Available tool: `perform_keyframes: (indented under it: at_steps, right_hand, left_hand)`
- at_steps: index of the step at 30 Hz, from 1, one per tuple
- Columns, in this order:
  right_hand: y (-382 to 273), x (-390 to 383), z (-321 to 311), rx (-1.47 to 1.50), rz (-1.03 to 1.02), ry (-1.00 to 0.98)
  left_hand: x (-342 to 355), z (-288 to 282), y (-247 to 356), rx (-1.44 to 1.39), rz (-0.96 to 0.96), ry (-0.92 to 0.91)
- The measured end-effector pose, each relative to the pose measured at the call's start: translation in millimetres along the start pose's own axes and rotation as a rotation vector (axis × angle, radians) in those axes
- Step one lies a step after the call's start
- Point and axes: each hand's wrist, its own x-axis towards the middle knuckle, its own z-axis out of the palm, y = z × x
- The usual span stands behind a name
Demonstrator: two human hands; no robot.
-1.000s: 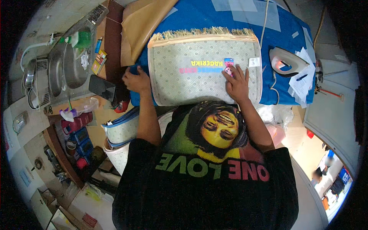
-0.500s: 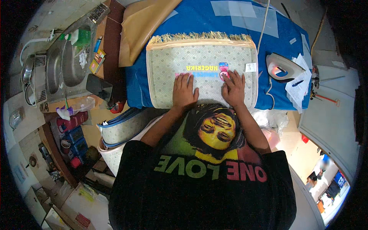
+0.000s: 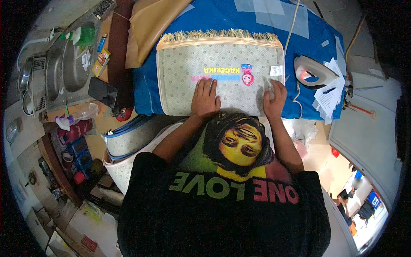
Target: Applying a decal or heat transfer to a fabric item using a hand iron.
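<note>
Right hand [image 3: 276, 99] shifted toward right edge of mat [image 3: 233, 96], left hand [image 3: 205, 100] on its near half, both unclenched; cloth [image 3: 144, 92] beneath it; step judged smoothing, next move calling for even pressure.

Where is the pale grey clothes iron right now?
In the head view, the iron sits on the blue cloth, right of the grey dotted fringed mat and beside the white printed papers.

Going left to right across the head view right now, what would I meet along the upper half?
Green bottle → brown sheet → left hand, on the pale dotted mat → printed cartoon figure → right hand, by the mat's right edge → iron.
</note>
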Motion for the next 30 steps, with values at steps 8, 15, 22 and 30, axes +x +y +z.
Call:
perform_keyframes:
  at_steps: [8, 15, 22, 30]
  right_hand:
    - [15.1, -6.7, -10.6, -0.180, 0.304, 0.280]
    - [39.8, -8.7, -20.8, -0.013, 0.693, -0.015]
    - [39.6, -13.5, -1.5, 0.262, 0.885, 0.232]
    - [-32.5, 16.3, 19.9, -0.110, -0.250, -0.217]
  left_hand:
    - [3.6, -2.4, -4.6, -0.062, 0.024, 0.036]
    - [-1.5, 0.5, -11.5, -0.041, 0.049, 0.053]
    - [8.0, 0.8, -6.8, -0.043, 0.090, 0.082]
    - [5.5, 0.9, -5.9, -0.027, 0.074, 0.118]
